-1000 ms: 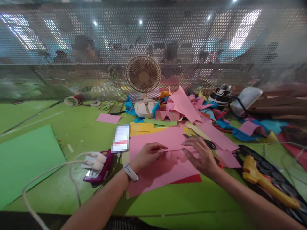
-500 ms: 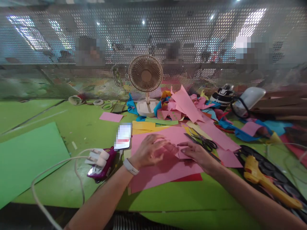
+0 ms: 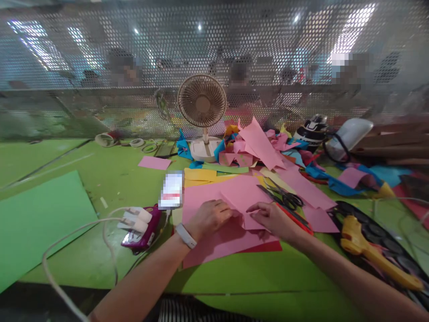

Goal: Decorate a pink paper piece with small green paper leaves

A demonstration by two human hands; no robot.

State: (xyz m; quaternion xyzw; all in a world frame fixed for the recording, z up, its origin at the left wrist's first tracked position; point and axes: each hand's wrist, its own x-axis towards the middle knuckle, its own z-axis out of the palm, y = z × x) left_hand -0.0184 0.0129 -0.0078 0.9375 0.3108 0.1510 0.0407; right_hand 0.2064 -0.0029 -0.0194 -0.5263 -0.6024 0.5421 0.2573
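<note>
My left hand point(image 3: 210, 216) has its fingers curled and pinches the near left edge of a small pink paper piece point(image 3: 240, 197). My right hand point(image 3: 271, 216) pinches the same piece at its near right edge. The piece lies on a larger pink sheet point(image 3: 214, 241) spread over the green table point(image 3: 254, 277). A white band sits on my left wrist. Black scissors point(image 3: 284, 196) lie just beyond my right hand.
A phone point(image 3: 170, 191) and a purple power strip point(image 3: 140, 230) with white plugs sit left of my hands. A small fan point(image 3: 202, 103) stands at the back by a heap of paper scraps point(image 3: 264, 150). A yellow glue gun point(image 3: 368, 255) lies right; a green sheet point(image 3: 36, 219) lies left.
My hands came closer together and folded the pink piece over; it now lies flatter on the larger sheet, with both hands pinching its near edge.
</note>
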